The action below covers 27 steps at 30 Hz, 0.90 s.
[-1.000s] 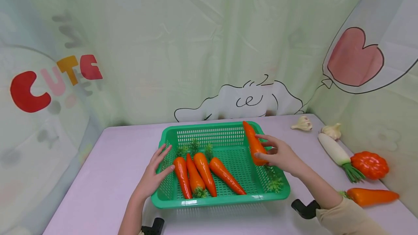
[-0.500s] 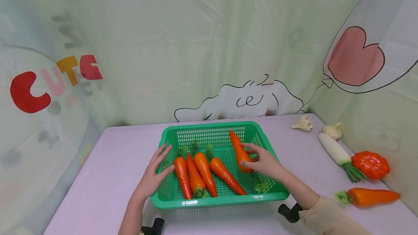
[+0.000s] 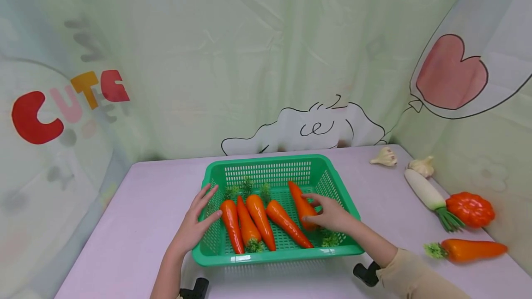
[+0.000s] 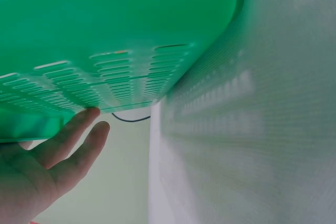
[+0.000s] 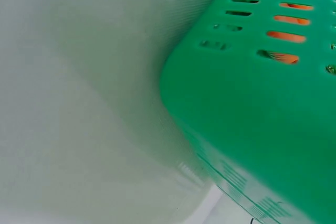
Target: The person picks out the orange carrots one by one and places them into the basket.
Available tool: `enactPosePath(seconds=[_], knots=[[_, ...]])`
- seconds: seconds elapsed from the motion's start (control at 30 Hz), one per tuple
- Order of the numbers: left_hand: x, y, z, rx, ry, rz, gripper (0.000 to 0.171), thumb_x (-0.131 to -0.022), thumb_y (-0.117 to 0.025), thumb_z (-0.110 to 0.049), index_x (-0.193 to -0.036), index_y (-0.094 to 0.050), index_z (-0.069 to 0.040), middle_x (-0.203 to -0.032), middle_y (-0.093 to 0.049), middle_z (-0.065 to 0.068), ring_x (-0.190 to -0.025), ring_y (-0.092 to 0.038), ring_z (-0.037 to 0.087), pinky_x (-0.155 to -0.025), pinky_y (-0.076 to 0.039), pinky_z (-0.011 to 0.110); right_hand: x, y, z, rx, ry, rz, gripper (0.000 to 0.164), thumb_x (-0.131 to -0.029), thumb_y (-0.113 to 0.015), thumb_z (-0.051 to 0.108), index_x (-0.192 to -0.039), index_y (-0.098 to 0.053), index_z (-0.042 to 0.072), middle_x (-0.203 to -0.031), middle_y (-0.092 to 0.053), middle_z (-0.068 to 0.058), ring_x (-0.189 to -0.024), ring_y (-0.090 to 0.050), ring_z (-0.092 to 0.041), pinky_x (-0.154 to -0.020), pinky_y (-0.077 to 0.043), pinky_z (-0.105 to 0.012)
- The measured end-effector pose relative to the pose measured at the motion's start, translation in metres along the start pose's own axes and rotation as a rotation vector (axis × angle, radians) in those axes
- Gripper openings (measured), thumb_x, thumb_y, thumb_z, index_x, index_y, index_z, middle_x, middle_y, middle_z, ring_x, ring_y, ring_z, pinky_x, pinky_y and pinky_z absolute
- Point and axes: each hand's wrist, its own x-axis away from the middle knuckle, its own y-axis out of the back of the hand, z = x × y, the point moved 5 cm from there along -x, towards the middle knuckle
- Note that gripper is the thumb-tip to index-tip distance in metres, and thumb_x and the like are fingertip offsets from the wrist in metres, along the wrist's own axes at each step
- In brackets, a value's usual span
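Observation:
A green slotted basket (image 3: 266, 257) stands mid-table with several orange carrots (image 3: 261, 218) lying side by side in it. My right hand (image 3: 320, 209) reaches into the basket's right part and grips another carrot (image 3: 298, 198), which is low near the basket floor, its leafy top (image 3: 330, 240) by the front right corner. My left hand (image 3: 195, 225) rests with straight fingers against the basket's left rim. The left wrist view shows that left hand (image 4: 52, 156) touching the basket wall (image 4: 105, 30). The right wrist view shows only the basket's outer wall (image 5: 262, 108); no hand appears there.
On the table's right side lie two garlic bulbs (image 3: 384, 157) (image 3: 421, 166), a white radish (image 3: 424, 191), an orange pumpkin (image 3: 470, 209) and a loose carrot (image 3: 471, 249). A printed curtain closes off the back and sides.
My right hand has carried the carrot from the basket's right rim leftward and down into the basket beside the others. The left hand has stayed on the left rim.

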Motion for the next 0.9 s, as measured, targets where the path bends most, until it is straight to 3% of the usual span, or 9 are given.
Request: enactPosePath(seconds=[0.3, 0.6, 0.73, 0.9], knots=[[0.0, 0.0, 0.0, 0.0, 0.0, -0.001, 0.058, -0.089, -0.058, -0.02, -0.142, -0.035, -0.016, -0.151, -0.016, 0.009, -0.135, -0.013, 0.039, -0.094, -0.018, 0.07, 0.002, -0.004, 0.003, 0.087, 0.001, 0.048, 0.056, -0.078, -0.072, 0.015, -0.126, -0.049, -0.001, -0.103, -0.058, -0.018, -0.079, -0.056, -0.023, -0.061, -0.052, -0.031], [0.001, 0.001, -0.001, 0.001, 0.006, -0.001, 0.057, -0.089, -0.058, -0.02, -0.142, -0.036, -0.017, -0.151, -0.016, 0.009, -0.135, -0.012, 0.038, -0.095, -0.017, 0.07, 0.002, -0.004, 0.002, 0.011, -0.019, 0.06, 0.056, -0.079, -0.071, 0.012, -0.128, -0.047, -0.003, -0.107, -0.056, -0.024, -0.063, -0.058, -0.019, -0.055, -0.052, -0.03], [0.001, 0.001, -0.001, 0.009, 0.009, -0.003, 0.057, -0.089, -0.058, -0.021, -0.142, -0.036, -0.018, -0.151, -0.016, 0.008, -0.136, -0.012, 0.038, -0.095, -0.017, 0.07, 0.003, -0.002, 0.003, 0.008, 0.019, 0.04, 0.056, -0.08, -0.07, 0.014, -0.128, -0.047, -0.004, -0.108, -0.056, -0.025, -0.071, -0.06, -0.025, -0.057, -0.052, -0.03], [0.0, 0.0, 0.001, 0.013, 0.007, -0.001, 0.057, -0.089, -0.058, -0.02, -0.142, -0.036, -0.018, -0.151, -0.016, 0.008, -0.136, -0.012, 0.038, -0.095, -0.017, 0.07, 0.009, 0.008, 0.01, -0.007, 0.086, -0.056, 0.053, -0.081, -0.069, 0.015, -0.127, -0.049, -0.002, -0.11, -0.057, -0.026, -0.085, -0.06, -0.031, -0.064, -0.053, -0.032]])
